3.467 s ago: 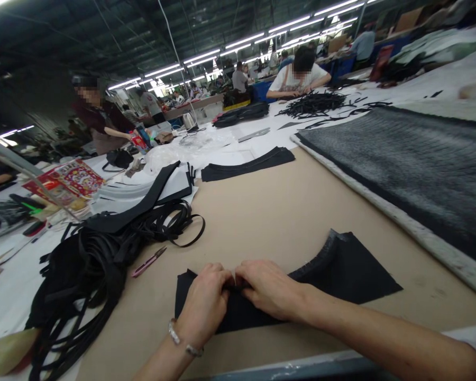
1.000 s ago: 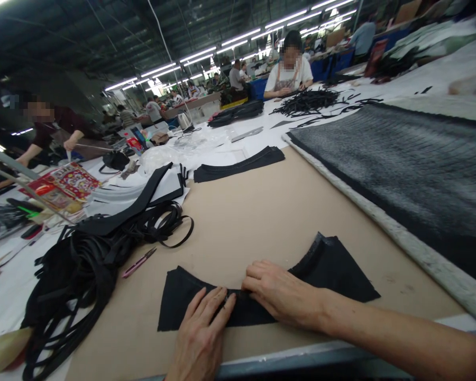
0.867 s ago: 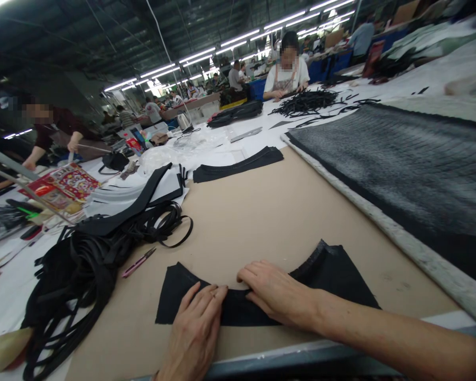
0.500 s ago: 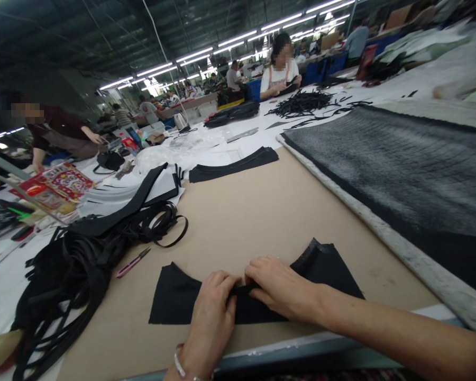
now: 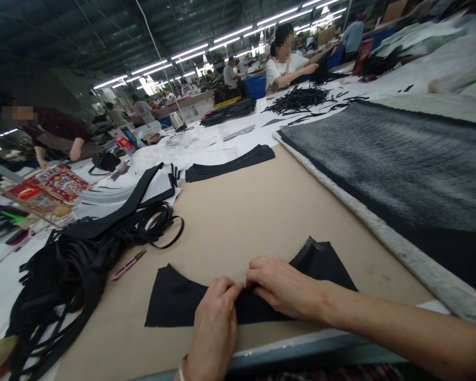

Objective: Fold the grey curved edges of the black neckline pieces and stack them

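Observation:
A curved black fabric piece (image 5: 174, 299) lies flat on the tan board (image 5: 238, 211) near the front edge. At the middle of its inward-curving upper edge, my left hand (image 5: 218, 315) pinches the cloth between thumb and fingers. Close beside it, my right hand (image 5: 280, 283) grips the same edge with bent fingers. The fingertips of both hands nearly meet. On the right, part of the edge is folded over and shows a greyer, speckled strip (image 5: 303, 251). My palms and fingers hide the middle of the piece.
Another black piece (image 5: 230, 163) lies at the board's far edge. Black straps (image 5: 83, 275) heap up on the left, beside a pink pen-like tool (image 5: 129, 264). A large dark sheet (image 5: 400, 174) covers the right side. Across the table, a person (image 5: 285, 63) handles dark material.
My left hand has shifted slightly along the edge, its fingers still pinching; my right hand has barely moved. The person across the table has raised dark material to the right.

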The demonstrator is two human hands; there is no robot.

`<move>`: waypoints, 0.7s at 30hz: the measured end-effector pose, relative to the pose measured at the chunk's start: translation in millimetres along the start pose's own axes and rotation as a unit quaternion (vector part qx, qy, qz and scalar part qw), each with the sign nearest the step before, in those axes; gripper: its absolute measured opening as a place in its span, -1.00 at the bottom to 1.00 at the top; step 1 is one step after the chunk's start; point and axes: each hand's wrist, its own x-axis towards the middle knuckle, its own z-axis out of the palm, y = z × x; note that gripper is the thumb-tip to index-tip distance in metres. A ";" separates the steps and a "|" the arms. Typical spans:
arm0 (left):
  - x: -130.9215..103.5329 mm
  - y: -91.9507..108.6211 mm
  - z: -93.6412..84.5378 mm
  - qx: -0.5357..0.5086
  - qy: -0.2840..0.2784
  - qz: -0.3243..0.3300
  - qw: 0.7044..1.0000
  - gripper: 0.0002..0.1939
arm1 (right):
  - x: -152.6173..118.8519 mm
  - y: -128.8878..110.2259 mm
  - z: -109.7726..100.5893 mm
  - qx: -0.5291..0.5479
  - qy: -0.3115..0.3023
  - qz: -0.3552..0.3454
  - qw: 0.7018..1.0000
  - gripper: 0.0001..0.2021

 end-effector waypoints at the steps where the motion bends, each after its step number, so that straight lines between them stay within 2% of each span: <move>1: -5.6 -1.7 5.4 0.018 0.020 0.022 0.999 -0.57 | -1.5 0.1 -0.5 -0.001 0.000 -0.007 1.000 -0.86; 6: -27.8 -9.3 23.8 0.121 0.122 0.116 0.978 -0.40 | -5.9 2.0 -7.2 0.003 -0.019 -0.027 0.999 -0.87; 10: -31.9 -8.9 23.5 0.167 0.151 0.131 0.966 -0.38 | -7.8 5.6 -10.6 -0.001 -0.030 -0.049 0.998 -0.86; 13: -31.5 -9.6 17.7 0.186 0.145 0.146 0.961 -0.41 | -10.2 5.7 -10.3 0.000 -0.030 -0.059 0.998 -0.83; 17: -34.6 -18.8 5.8 0.198 0.097 0.171 0.960 -0.39 | -11.8 -1.9 -5.8 -0.003 -0.024 -0.059 0.998 -0.81; 21: -39.7 -28.0 -4.7 0.188 0.076 0.157 0.967 -0.39 | -8.1 -12.1 3.2 -0.011 -0.021 -0.041 0.999 -0.80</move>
